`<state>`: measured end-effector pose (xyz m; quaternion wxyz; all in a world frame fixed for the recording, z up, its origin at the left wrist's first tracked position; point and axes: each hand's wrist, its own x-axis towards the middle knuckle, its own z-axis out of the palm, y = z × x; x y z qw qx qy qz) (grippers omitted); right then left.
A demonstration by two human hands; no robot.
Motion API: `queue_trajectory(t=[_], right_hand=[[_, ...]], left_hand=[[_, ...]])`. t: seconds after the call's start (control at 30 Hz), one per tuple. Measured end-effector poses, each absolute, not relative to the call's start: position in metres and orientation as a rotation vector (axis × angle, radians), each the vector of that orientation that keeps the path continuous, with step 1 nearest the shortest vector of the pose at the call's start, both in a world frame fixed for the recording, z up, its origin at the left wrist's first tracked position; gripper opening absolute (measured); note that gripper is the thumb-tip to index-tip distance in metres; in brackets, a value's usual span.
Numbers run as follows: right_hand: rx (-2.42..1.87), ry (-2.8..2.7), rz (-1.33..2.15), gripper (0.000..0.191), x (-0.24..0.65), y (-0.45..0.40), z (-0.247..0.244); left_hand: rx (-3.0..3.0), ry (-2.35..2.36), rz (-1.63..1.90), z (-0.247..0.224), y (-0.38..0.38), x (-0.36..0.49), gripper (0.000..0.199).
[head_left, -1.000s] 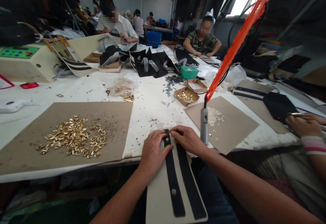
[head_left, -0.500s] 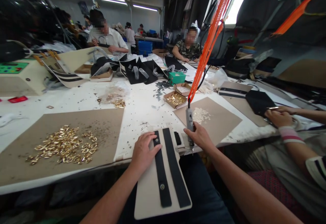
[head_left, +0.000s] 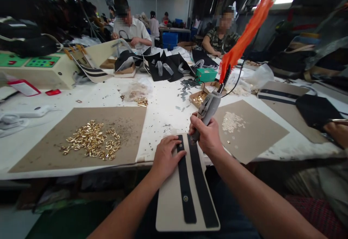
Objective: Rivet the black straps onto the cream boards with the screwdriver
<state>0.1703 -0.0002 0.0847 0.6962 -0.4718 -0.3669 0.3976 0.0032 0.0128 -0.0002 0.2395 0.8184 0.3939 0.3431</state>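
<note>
A beige panel (head_left: pixel 170 210) with two black strips, the left strip (head_left: pixel 187 177) and the right strip (head_left: pixel 203 192), lies partly over the table's near edge. A round metal fastener (head_left: pixel 185 198) sits low on the left strip. My left hand (head_left: pixel 166 155) rests on the panel's upper left, fingers spread, fingertips and thumb on the left strip by a small metal spot. My right hand (head_left: pixel 208 134) is wrapped round a grey electric screwdriver (head_left: pixel 210 107), tilted, its lower end over the top of the right strip. The tip is hard to make out.
Gold metal buckles (head_left: pixel 91 139) lie heaped on a brown sheet (head_left: pixel 130 123) at left. Small pale discs (head_left: pixel 231 121) lie on another sheet (head_left: pixel 261 130) at right. A box of gold parts (head_left: pixel 199 98) stands behind the screwdriver, below an orange hanging cord (head_left: pixel 247 36). Co-workers sit across and at right.
My right hand has raised the screwdriver and brought it from the panel's right side to above the right strip, closing round it. My left hand stays on the panel. The view has turned left.
</note>
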Motion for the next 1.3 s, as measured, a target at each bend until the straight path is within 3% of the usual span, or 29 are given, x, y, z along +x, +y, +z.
queue_trajectory(t=[0.4,0.7,0.93,1.3], right_hand=[[-1.152,-0.962,0.902,0.037,0.143,0.024,0.056],[-1.187,-1.081,0.927,0.030,0.143,0.024,0.061],[-1.204,-1.235,0.976,0.022,0.145,0.026,0.062],[-1.154,-1.407,0.938,0.016,0.145,0.028,0.061]], left_hand=[[2.184,1.081,0.912,0.000,0.011,0.003,0.029],[2.159,1.084,0.886,0.003,0.012,0.004,0.031],[2.175,1.081,0.851,-0.002,0.014,0.003,0.047],[2.198,1.106,0.875,-0.005,0.016,0.005,0.044]])
